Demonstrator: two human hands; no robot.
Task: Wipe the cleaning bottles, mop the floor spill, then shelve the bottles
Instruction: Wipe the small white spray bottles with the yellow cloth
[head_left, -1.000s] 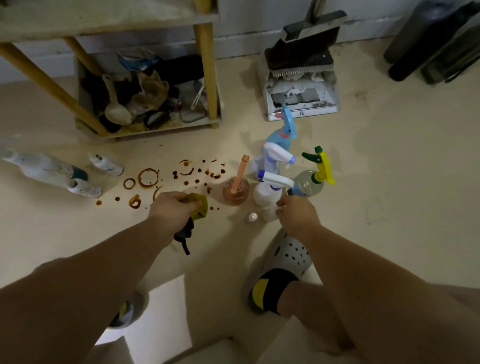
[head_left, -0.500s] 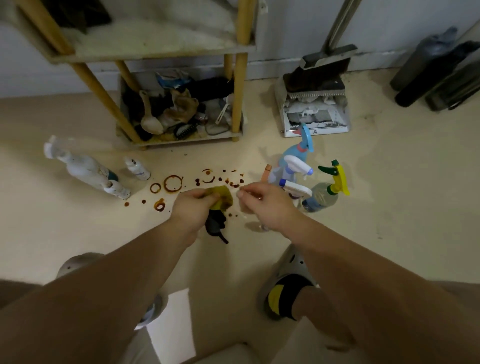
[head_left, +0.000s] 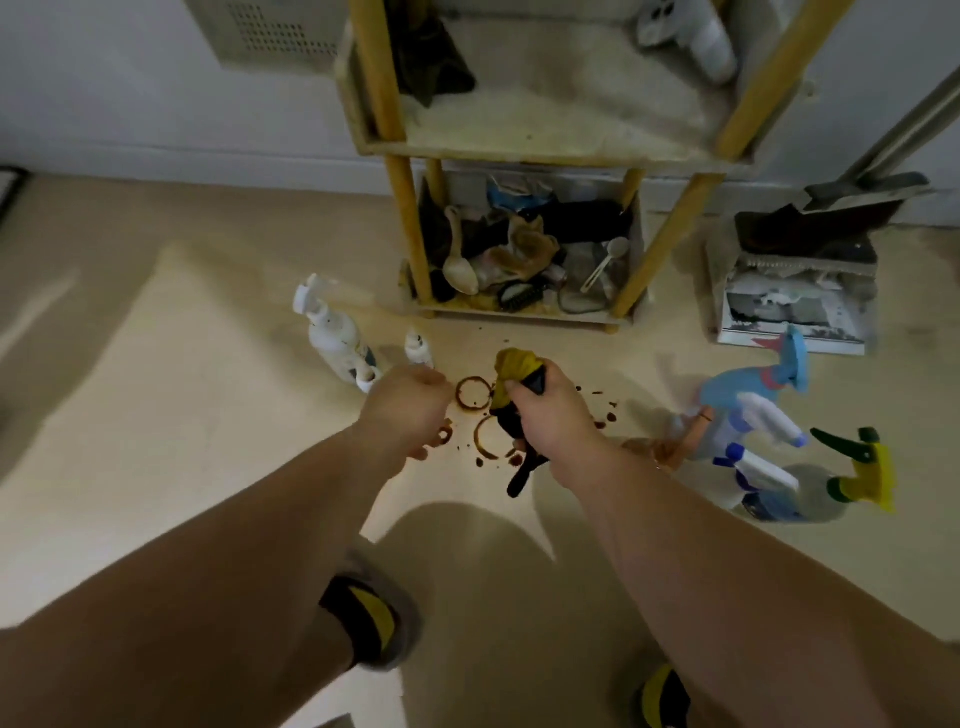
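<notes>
**A:** Two hands are reaching out past your feet (head_left: 374, 618). What are they holding?

**B:** Your right hand (head_left: 550, 421) is gripping a yellow cloth (head_left: 511, 366) bunched round a black item (head_left: 519, 467); I cannot tell what that item is. Your left hand (head_left: 405, 410) is hovering beside it with its fingers curled in and nothing showing inside.

**A:** And the spill?

**B:** Brown rings and drops (head_left: 474, 393) are lying on the floor (head_left: 208, 364), between and just under your hands.

**A:** Where are the bottles sitting?

**B:** Two white bottles (head_left: 335, 338) are standing on the floor just beyond your left hand. Off to your right, the spray bottles (head_left: 763, 421) are crowding together, among them a blue one (head_left: 753, 384) and one with a green-and-yellow trigger (head_left: 857, 467). Farther back, the yellow-posted shelf rack (head_left: 519, 150) is standing by the wall, and its upper shelf is carrying a blurred white bottle (head_left: 696, 36).
</notes>
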